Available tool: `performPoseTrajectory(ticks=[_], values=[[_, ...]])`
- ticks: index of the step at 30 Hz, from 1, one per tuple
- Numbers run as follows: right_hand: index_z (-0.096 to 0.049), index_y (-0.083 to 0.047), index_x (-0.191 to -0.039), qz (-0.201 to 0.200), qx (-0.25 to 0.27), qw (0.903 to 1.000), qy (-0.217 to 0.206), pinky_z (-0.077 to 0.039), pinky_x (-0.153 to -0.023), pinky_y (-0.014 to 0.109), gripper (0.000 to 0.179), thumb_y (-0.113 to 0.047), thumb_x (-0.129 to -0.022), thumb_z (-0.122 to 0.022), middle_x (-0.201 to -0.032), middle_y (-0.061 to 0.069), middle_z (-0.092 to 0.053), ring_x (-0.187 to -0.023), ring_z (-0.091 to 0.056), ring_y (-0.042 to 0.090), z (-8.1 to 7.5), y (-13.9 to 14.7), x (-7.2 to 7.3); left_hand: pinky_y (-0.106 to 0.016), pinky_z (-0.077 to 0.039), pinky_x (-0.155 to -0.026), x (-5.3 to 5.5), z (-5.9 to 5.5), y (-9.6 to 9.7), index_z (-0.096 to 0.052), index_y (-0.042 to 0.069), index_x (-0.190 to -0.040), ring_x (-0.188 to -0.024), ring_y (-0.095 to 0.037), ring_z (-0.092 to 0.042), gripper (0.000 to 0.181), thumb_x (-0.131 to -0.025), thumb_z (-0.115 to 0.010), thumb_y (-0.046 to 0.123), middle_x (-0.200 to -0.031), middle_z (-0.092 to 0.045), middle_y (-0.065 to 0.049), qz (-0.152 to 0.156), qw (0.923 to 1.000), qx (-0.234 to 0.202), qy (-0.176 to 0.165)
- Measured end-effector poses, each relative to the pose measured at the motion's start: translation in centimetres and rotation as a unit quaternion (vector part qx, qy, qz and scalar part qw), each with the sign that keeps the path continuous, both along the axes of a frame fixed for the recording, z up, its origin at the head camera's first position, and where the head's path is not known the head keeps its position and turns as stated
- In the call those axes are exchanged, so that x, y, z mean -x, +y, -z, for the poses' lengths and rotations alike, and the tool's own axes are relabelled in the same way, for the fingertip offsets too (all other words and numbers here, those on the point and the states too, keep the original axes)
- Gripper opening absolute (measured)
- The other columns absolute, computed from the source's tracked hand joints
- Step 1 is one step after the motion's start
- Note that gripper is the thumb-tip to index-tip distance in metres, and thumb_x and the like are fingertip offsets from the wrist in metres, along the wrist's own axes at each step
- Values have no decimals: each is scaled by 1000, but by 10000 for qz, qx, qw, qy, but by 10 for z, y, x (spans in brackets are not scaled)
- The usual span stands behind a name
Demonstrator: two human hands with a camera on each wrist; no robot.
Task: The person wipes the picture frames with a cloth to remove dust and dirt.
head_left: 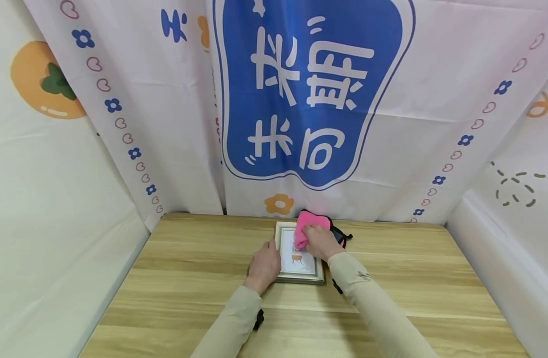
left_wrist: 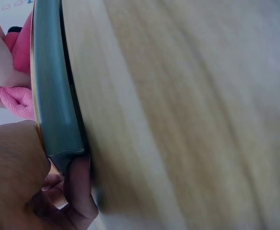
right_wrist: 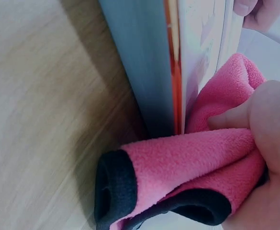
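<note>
Near the far edge of the light wood-grain tabletop lies a small rectangular picture frame with a pale grey-green moulding, flat, white print facing up. Right hand has fingers curled round a pink fleece cloth with black trim, pressing it on the frame's upper part. Left hand grips the frame's left edge. Right wrist view alone shows an orange inner lip on the moulding; left wrist view shows fingers curled at the frame's corner
</note>
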State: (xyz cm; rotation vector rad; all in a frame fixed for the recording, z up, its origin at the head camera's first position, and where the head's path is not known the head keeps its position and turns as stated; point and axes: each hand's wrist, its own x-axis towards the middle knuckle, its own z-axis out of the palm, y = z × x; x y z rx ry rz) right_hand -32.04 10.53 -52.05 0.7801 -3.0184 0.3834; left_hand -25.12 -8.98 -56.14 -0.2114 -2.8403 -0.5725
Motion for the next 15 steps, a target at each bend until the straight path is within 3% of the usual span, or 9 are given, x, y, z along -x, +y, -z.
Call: performPoseTrajectory(ticks=[8, 15], values=[[-71, -1, -132, -76, 142, 9999, -41, -54, -109, 53, 39, -1, -93, -71, -138, 19, -70, -128, -67, 40, 1, -8, 1, -51, -61, -60, -1, 1, -2, -58, -5, -108, -72, -39, -70, 18, -106, -61, 12, -97, -66, -19, -18, 9998, 76, 157], [-74, -2, -110, -205, 343, 9988, 274, -58, -94, 52, 25, 5, -86, -69, -110, 15, -74, -103, -72, 35, 4, -13, 1, -50, -61, -60, 0, 2, 0, -59, -4, -107, -72, -39, -70, 19, -106, -62, 14, -97, -67, -18, 1, 9996, 180, 227]])
